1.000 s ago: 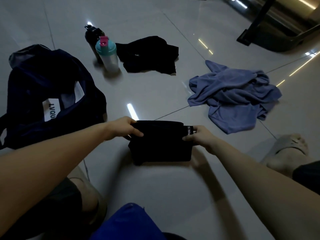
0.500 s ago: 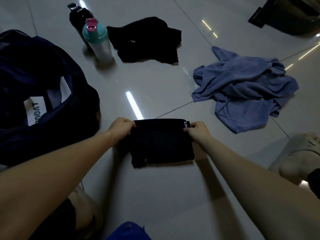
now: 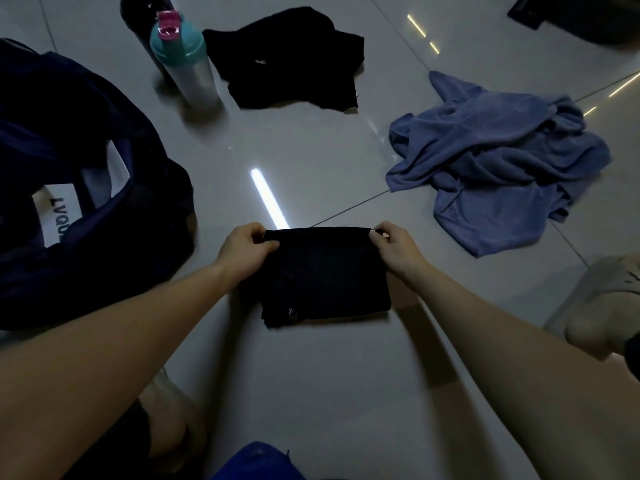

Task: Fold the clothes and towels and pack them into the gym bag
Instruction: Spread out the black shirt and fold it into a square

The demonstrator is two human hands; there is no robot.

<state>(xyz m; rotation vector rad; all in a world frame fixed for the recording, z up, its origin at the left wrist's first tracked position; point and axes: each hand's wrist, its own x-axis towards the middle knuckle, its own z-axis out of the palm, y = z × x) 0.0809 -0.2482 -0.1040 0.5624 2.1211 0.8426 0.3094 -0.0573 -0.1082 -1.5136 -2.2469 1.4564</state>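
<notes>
Gym bag (image 3: 86,140), dark blue and gaping open, slumps on the floor (image 3: 311,375) at the far left, with a white label (image 3: 57,213) showing inside. Beyond it stands a dark bottle (image 3: 138,15) and, just beside that, a clear bottle (image 3: 187,64) with a teal lid. Next to them lies a crumpled black garment (image 3: 287,60). In the middle, a folded black garment (image 3: 325,278) lies flat on the floor. The left hand (image 3: 246,251) pinches its far left corner and the right hand (image 3: 394,247) its far right corner, fingers curled over the edge. To the right sprawls a blue heap (image 3: 495,157), perhaps a towel and a shirt together.
</notes>
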